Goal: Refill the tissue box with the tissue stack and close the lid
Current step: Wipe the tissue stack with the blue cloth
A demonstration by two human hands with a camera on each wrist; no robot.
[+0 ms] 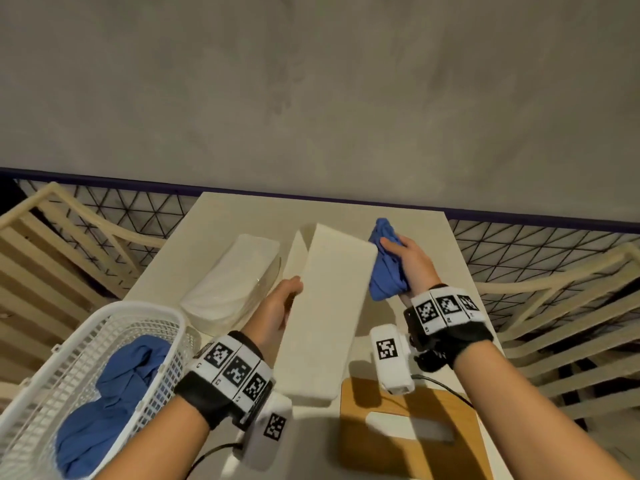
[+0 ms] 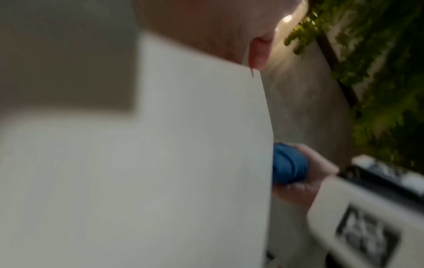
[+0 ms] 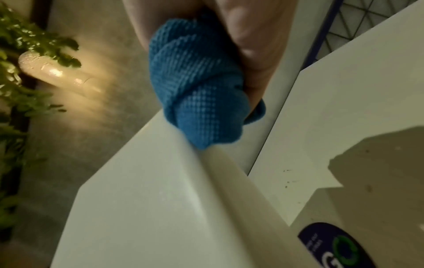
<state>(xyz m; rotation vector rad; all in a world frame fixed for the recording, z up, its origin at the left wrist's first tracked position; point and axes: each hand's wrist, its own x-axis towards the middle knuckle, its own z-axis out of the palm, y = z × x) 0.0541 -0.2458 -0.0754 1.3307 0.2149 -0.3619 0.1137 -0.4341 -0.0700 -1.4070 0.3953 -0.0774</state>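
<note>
Head view: the left hand (image 1: 277, 311) grips the white tissue box (image 1: 322, 317) by its left side, thumb on top, holding it tilted above the table (image 1: 415, 237). The right hand (image 1: 408, 261) is closed round a bunched blue cloth (image 1: 384, 271), which touches the box's far right edge; the right wrist view shows the cloth against that edge. The tissue stack (image 1: 232, 278) lies in clear wrap left of the box. The wooden lid (image 1: 412, 434) lies flat nearest the person. A white basket (image 1: 86, 358) holds more blue cloth.
</note>
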